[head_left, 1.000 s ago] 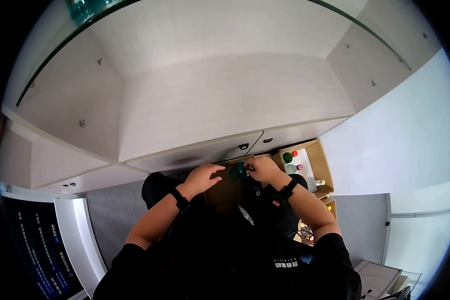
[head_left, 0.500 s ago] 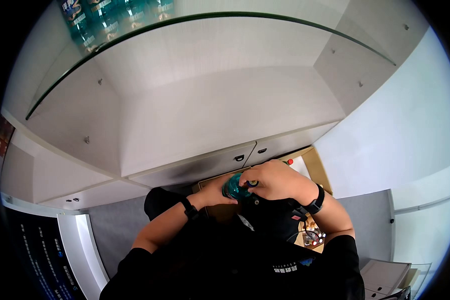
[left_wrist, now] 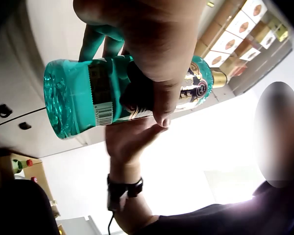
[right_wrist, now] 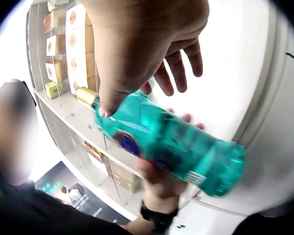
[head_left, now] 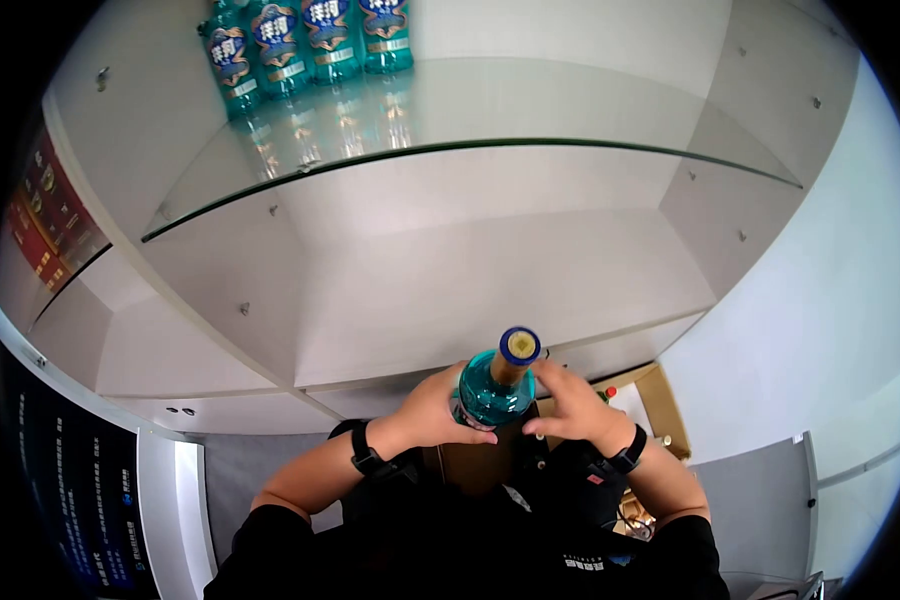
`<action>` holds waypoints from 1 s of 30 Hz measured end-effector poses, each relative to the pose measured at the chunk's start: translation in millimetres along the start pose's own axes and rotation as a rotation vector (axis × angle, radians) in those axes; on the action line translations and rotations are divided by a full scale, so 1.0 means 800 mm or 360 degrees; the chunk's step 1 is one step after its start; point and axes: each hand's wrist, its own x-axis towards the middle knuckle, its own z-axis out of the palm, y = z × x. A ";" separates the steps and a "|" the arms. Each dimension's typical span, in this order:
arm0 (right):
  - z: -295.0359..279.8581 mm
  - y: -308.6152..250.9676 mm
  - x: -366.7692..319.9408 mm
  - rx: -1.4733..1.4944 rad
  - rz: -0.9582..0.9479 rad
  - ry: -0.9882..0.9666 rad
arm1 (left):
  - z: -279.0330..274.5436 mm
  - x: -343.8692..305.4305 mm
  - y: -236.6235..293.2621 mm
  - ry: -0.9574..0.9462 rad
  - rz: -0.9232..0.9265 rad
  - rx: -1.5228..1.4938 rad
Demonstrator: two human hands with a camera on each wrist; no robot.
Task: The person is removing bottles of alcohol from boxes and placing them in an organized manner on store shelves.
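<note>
A teal glass bottle with a gold neck and blue-rimmed cap [head_left: 495, 392] is held up in front of the cabinet, its top tilted toward the head camera. My left hand [head_left: 425, 410] grips its body, the thumb across the printed label in the left wrist view. On the other side my right hand [head_left: 582, 410] is at the bottle's shoulder with fingers spread loosely. The right wrist view has that thumb [right_wrist: 110, 100] overlapping the shoulder just below the neck, the other fingers extended beyond the bottle.
Several matching teal bottles [head_left: 332, 40] stand in a row at the left of the glass shelf [head_left: 530, 100]. Below it is the cabinet's white lower compartment [head_left: 470, 270]. A cardboard box [head_left: 660, 405] with bottles sits at floor level on the right. Red boxes [head_left: 50, 220] fill shelving at far left.
The bottle has come up from the cardboard box between the knees toward the cabinet. My left hand has taken hold of its body; the right has loosened from the neck. The head view has tilted up.
</note>
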 end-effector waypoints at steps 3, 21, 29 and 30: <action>0.010 -0.001 0.015 -0.0015 0.0028 -0.0083 | -0.028 0.008 0.052 0.0077 0.0028 0.0010; -0.126 -0.145 0.166 -0.0024 -0.0683 0.0649 | -0.129 0.082 0.291 0.0720 0.0741 0.0609; -0.180 -0.175 0.223 0.0318 -0.0598 0.0482 | -0.169 0.122 0.332 0.0690 0.0769 0.0203; -0.186 -0.177 0.228 0.0374 -0.0489 0.0423 | -0.174 0.130 0.331 0.0708 0.0754 0.0199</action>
